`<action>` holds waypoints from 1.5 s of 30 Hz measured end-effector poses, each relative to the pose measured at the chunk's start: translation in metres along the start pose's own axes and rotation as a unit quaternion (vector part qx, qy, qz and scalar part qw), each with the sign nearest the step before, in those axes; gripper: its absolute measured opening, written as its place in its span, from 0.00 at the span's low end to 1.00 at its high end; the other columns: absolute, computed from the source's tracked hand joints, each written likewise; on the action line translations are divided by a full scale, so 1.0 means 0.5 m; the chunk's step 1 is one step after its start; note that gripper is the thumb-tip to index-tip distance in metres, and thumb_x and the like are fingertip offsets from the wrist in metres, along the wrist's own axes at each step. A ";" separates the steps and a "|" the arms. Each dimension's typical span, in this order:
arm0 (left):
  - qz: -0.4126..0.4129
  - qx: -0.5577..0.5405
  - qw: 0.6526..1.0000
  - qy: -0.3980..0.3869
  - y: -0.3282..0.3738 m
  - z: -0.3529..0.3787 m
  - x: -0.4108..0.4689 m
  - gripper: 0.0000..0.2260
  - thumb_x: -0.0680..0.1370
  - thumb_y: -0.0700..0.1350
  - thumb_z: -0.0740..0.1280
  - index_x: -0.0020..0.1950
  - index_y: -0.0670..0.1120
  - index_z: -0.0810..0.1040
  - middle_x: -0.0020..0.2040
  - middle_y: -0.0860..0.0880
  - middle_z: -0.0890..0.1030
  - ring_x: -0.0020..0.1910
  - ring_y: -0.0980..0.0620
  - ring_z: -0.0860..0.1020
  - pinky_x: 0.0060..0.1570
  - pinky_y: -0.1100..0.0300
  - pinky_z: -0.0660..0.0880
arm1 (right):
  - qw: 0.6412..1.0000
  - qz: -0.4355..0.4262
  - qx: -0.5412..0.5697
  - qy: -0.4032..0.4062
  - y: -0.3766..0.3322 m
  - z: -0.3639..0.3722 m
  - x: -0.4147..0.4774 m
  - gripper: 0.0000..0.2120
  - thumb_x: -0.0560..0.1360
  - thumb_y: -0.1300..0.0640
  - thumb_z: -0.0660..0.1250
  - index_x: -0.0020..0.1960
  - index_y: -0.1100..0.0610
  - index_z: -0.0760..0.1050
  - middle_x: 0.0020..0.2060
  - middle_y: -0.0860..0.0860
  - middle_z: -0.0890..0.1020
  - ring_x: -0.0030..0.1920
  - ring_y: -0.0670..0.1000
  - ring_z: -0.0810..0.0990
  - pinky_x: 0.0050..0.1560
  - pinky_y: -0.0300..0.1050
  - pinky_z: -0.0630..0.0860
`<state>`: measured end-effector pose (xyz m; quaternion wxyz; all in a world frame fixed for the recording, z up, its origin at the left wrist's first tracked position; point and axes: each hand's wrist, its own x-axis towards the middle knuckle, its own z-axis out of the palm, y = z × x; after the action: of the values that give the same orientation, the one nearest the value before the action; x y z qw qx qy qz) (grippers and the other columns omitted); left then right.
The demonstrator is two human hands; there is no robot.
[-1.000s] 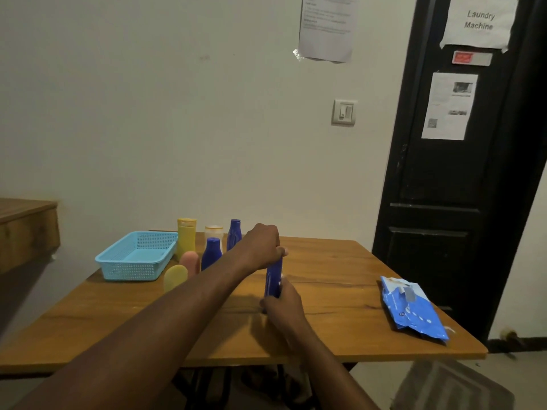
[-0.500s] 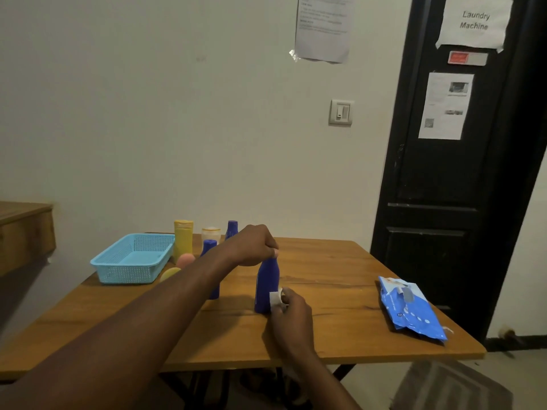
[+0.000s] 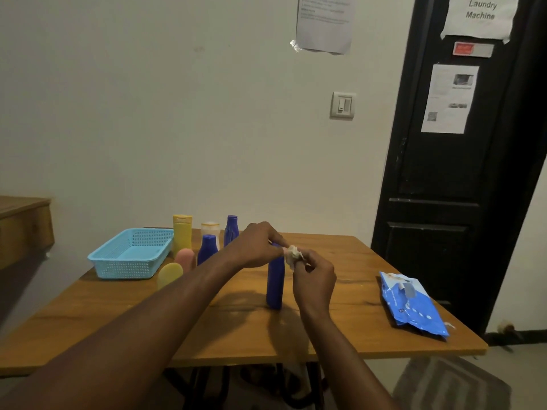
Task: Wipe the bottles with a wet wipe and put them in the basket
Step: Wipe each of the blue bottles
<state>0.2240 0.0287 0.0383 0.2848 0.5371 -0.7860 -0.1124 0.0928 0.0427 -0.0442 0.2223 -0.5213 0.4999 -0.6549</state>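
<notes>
A dark blue bottle (image 3: pixel 275 279) stands upright at the middle of the wooden table (image 3: pixel 340 329). My left hand (image 3: pixel 256 245) grips its top from the left. My right hand (image 3: pixel 315 279) pinches a crumpled white wet wipe (image 3: pixel 293 253) against the bottle's upper right side. An empty light blue basket (image 3: pixel 133 254) sits at the table's back left. Beside it stand more bottles: a yellow one (image 3: pixel 182 233), a pale one with a white cap (image 3: pixel 210 230), two dark blue ones (image 3: pixel 231 230) (image 3: pixel 207 249), a pink one (image 3: pixel 186 258) and a small yellow one (image 3: pixel 169 275).
A blue pack of wet wipes (image 3: pixel 413 304) lies near the table's right edge. A black door (image 3: pixel 453 179) with papers on it stands behind on the right. A wooden ledge (image 3: pixel 25 223) juts out at the left wall.
My right hand has risen with the wipe from the bottle's base to its top. My left hand has stayed on the cap. The bottle stands on the table as before.
</notes>
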 end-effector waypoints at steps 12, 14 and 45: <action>-0.018 -0.020 0.999 0.042 -0.017 0.018 0.010 0.12 0.80 0.40 0.70 0.64 0.44 0.84 0.62 0.48 0.84 0.61 0.53 0.80 0.57 0.60 0.72 | 0.970 0.082 -0.131 -0.186 0.060 0.037 -0.138 0.37 0.79 0.58 0.68 0.82 0.51 0.53 0.74 0.47 0.71 0.70 0.46 0.72 0.64 0.40 0.72; -0.022 -0.020 0.999 0.040 -0.019 0.018 0.011 0.13 0.80 0.39 0.70 0.63 0.44 0.84 0.62 0.48 0.84 0.58 0.55 0.79 0.55 0.61 0.72 | 0.962 0.115 -0.127 -0.211 0.060 0.037 -0.133 0.36 0.79 0.58 0.69 0.81 0.51 0.55 0.69 0.48 0.74 0.62 0.43 0.75 0.58 0.38 0.73; 0.003 -0.046 0.998 0.042 -0.040 0.016 -0.002 0.13 0.81 0.38 0.68 0.65 0.44 0.83 0.64 0.49 0.83 0.64 0.53 0.79 0.64 0.57 0.75 | 0.944 0.197 -0.016 -0.265 0.054 0.045 -0.056 0.26 0.73 0.62 0.72 0.68 0.52 0.69 0.54 0.49 0.79 0.52 0.48 0.80 0.47 0.41 0.78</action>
<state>0.2351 0.0204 0.0220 0.3427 0.5254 -0.7686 -0.1251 0.1171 0.0452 -0.0822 0.4631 -0.5703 0.5261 -0.4285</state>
